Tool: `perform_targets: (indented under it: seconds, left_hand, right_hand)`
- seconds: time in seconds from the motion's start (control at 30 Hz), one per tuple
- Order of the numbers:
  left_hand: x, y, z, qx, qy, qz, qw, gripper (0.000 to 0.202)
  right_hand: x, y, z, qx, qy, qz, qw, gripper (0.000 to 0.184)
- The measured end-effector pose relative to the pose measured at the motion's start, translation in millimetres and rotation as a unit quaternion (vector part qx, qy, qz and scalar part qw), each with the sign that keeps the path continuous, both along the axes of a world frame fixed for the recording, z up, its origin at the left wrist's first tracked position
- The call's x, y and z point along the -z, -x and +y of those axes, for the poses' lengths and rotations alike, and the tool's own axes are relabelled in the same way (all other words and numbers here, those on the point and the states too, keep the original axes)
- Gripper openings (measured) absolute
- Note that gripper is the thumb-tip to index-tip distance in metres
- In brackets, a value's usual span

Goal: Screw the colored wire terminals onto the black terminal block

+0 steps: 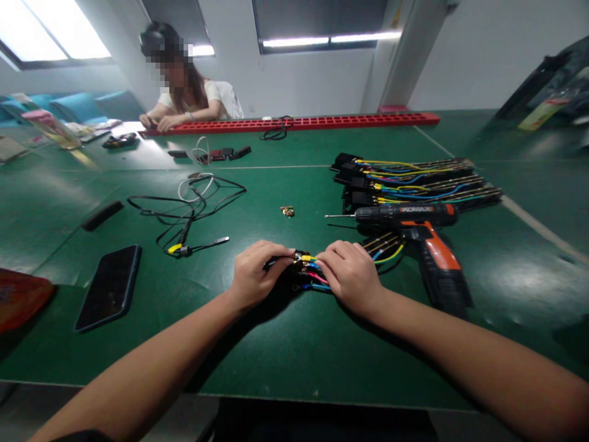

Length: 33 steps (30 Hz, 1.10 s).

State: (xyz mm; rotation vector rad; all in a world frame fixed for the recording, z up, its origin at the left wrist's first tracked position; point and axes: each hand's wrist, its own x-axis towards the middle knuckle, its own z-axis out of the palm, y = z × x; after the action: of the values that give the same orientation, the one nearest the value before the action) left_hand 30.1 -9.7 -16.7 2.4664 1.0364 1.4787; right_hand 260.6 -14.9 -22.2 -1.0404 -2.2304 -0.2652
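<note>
My left hand (260,270) is closed on a black terminal block (301,253), its thumb and fingertips at the metal contacts. Colored wires (317,286) in yellow, blue and red run from it to the right, with ring lugs on their ends. Over these wires my right hand (352,276) is closed, gripping them close to the terminals. One blue wire's lug hangs loose below the others. Behind the right hand, the black strip (384,245) with brass bars and wires continues under a cordless screwdriver (405,215). Small brass screws (288,211) lie in a little pile beyond my hands.
Several similar wired black strips (414,178) are stacked at the right, behind the screwdriver. A phone (109,287) and a tangled black cable (188,212) lie at the left. Across the green table (276,362), a person (188,92) works beside a long red slotted rail (322,121).
</note>
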Motion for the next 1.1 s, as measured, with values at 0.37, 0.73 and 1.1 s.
perform_targets:
  seconds: [0.37, 0.73, 1.1]
  left_hand:
    - [1.0, -1.7, -0.3, 0.014, 0.001, -0.003, 1.0, 0.008]
    - [1.6, -2.9, 1.4, 0.014, -0.01, 0.002, 1.0, 0.007]
    - [2.7, -2.8, 0.4, 0.008, -0.016, 0.011, 1.0, 0.006]
  right_hand:
    - [0.6, -0.7, -0.1, -0.009, 0.006, 0.006, 1.0, 0.018]
    - [-1.2, -1.9, -1.0, -0.005, 0.018, -0.013, 1.0, 0.019]
    - [-0.7, -1.7, -0.4, -0.007, 0.011, -0.008, 1.0, 0.017]
